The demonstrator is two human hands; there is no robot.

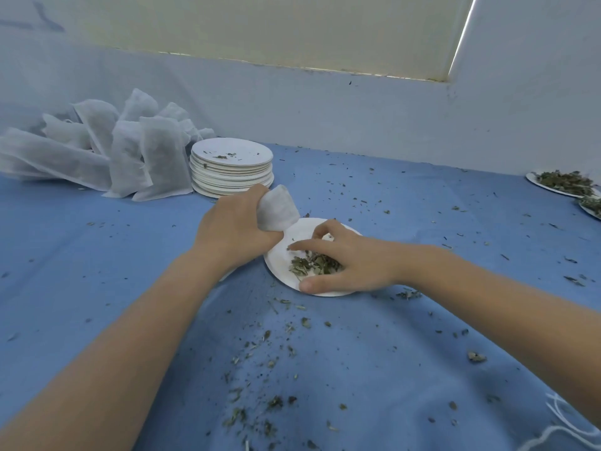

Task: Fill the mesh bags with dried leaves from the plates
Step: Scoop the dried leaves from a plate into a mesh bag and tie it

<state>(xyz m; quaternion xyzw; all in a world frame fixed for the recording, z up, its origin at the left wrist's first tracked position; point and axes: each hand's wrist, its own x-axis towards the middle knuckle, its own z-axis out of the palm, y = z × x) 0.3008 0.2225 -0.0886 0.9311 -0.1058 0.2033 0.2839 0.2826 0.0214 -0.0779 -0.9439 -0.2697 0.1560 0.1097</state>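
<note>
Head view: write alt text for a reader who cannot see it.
A person's left hand grips a white mesh bag beside a paper plate, while the right hand gathers the dried leaves on it. On the crumb-strewn blue cloth behind stand a stack of used plates and a heap of filled bags.

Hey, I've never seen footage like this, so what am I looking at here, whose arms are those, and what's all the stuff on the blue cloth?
There is no machine: one camera on a person's head looks down at their own bare arms. The left hand grips a white mesh bag. The right hand rests over dried leaves on a paper plate, fingers spread. On the blue cloth behind lie a stack of used plates, a pile of mesh bags, and, far right, more plates of leaves. Leaf crumbs are scattered about.
</note>
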